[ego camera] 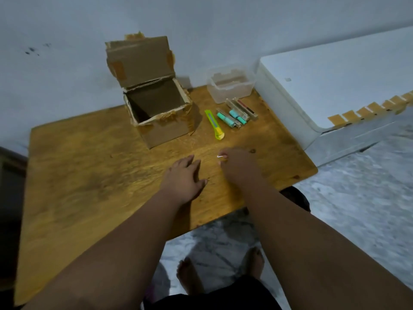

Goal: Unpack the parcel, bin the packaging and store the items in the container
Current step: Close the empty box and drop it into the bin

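An opened cardboard parcel box stands at the back of the wooden table, its flap raised and its inside dark. To its right lie a yellow-green utility knife and several small tubes in clear cases. Behind them sits a clear plastic container. My left hand rests flat on the table, fingers straight. My right hand is beside it, fingers curled, pinching a small white thing at its fingertips.
A white wall runs behind the table. A white appliance with strips of brown tape along its edge stands to the right. A dark cabinet is at the left edge. My bare feet are on the marbled floor below.
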